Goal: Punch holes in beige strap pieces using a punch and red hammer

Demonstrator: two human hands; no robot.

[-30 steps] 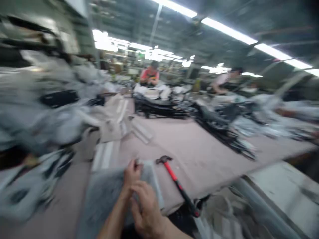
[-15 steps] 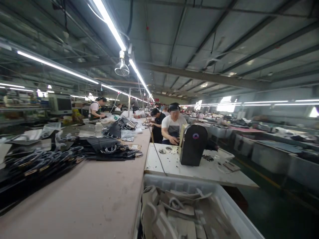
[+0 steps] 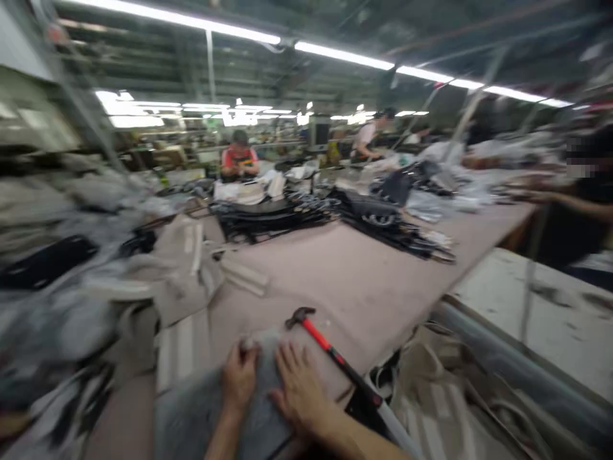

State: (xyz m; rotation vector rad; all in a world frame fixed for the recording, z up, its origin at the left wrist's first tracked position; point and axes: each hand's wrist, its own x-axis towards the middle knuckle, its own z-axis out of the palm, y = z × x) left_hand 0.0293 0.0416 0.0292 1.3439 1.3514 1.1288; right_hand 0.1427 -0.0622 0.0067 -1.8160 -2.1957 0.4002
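A grey-blue sheet or slab [image 3: 186, 418] lies at the near edge of the table, under both hands. My left hand [image 3: 239, 377] is closed in a pinch at its far edge; what the fingertips hold is blurred. My right hand [image 3: 299, 386] rests flat on the sheet, fingers stretched out. Just right of it lies a claw hammer [image 3: 330, 350] with a red and black handle, its head pointing away from me. Beige fabric pieces with pale straps [image 3: 179, 275] are heaped left of the sheet.
Dark bag pieces [image 3: 278, 217] are stacked across the pinkish table [image 3: 306, 262]. A bin of beige pieces [image 3: 440, 390] stands to the right, by a white worktable [image 3: 550, 306]. Clear plastic [image 3: 71, 319] is piled at left. Co-workers [image 3: 239, 156] are farther off.
The view has swung left and down from the aisle to the near table. Both my hands, the sheet and the hammer now show; none was in view before.
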